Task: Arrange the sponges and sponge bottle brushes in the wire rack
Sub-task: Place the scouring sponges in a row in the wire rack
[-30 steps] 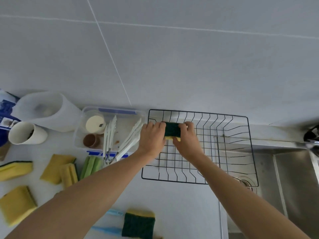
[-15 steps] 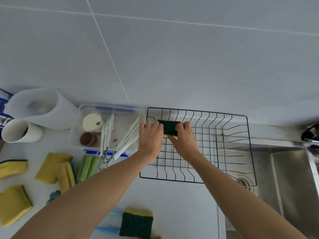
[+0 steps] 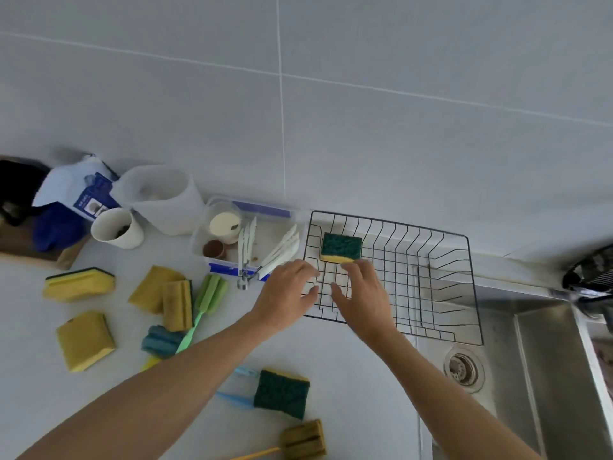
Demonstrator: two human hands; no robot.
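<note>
A green-and-yellow sponge [image 3: 341,248] stands against the far left corner of the black wire rack [image 3: 441,280]. My left hand [image 3: 285,293] and my right hand [image 3: 360,293] hover just below it, fingers apart, holding nothing. On the counter lie several yellow sponges [image 3: 79,283] [image 3: 85,340] [image 3: 177,305], another green-topped sponge [image 3: 282,392], a green sponge bottle brush [image 3: 207,300], a blue-headed brush [image 3: 162,340], a blue brush handle [image 3: 234,398] partly under the sponge, and a yellow brush [image 3: 303,439] at the bottom edge.
A clear plastic box [image 3: 245,240] with tongs and small cups sits left of the rack. A white jug [image 3: 162,199], a white cup [image 3: 117,229] and a blue packet [image 3: 86,194] stand at the back left. The steel sink [image 3: 547,360] with its drain [image 3: 463,368] lies to the right.
Both hands let go of the green-and-yellow sponge and drew back towards me; the sponge stays propped in the rack's far left corner. The camera view shifted left.
</note>
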